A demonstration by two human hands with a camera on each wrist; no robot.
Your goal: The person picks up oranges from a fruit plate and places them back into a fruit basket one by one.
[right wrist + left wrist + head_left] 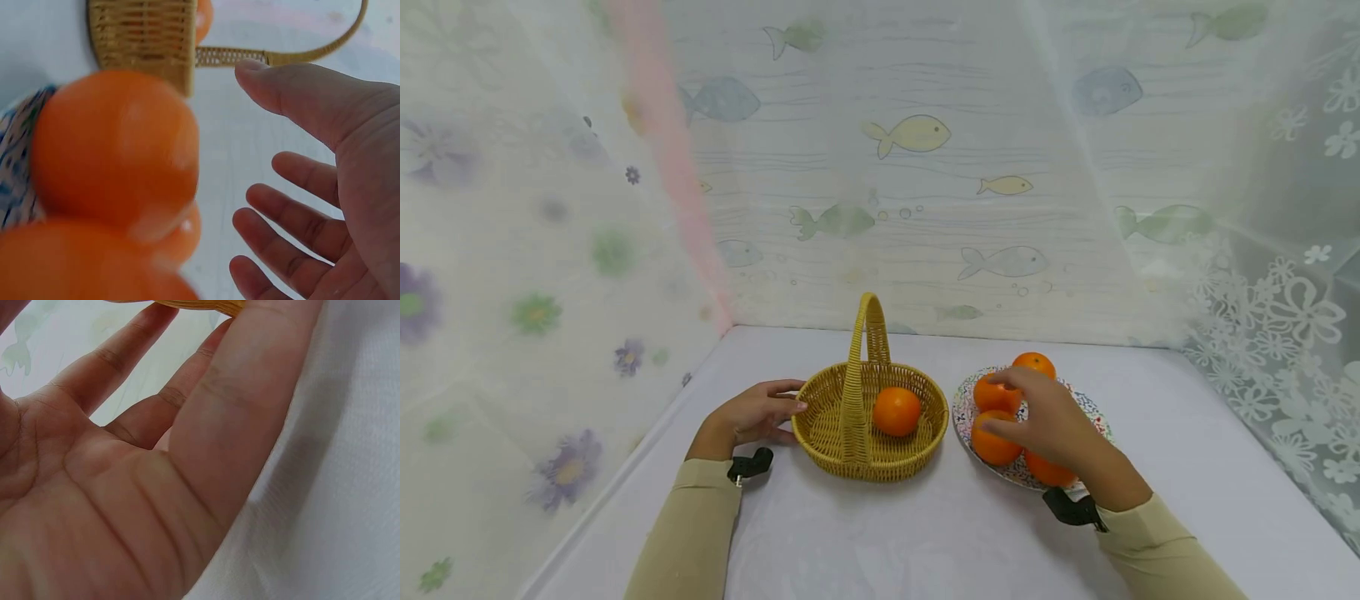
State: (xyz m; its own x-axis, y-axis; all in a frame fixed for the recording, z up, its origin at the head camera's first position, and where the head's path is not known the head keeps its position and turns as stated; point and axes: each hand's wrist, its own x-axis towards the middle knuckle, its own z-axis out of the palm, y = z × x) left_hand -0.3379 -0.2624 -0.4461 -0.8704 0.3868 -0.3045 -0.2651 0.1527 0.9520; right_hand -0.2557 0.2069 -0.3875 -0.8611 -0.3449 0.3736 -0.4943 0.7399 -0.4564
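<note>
My left hand (758, 414) rests its outstretched fingers against the left rim of a yellow woven basket (831, 462) with a tall arched handle. In the left wrist view the fingers (119, 359) are spread, and only a sliver of the basket (200, 305) shows past them. One orange (897, 412) lies in the basket, right of the handle. My right hand (1060, 421) hovers over several oranges (997, 437) on a speckled plate (966, 408). In the right wrist view its thumb and fingers (294, 234) stand apart, with a gap between them and the nearest orange (119, 153).
A white cloth (850, 533) covers the table. Behind it hangs a sheer curtain (910, 250) printed with fish, and a flowered curtain (572, 333) hangs along the left. A lace-patterned curtain (1277, 367) borders the right side. The plate stands just right of the basket.
</note>
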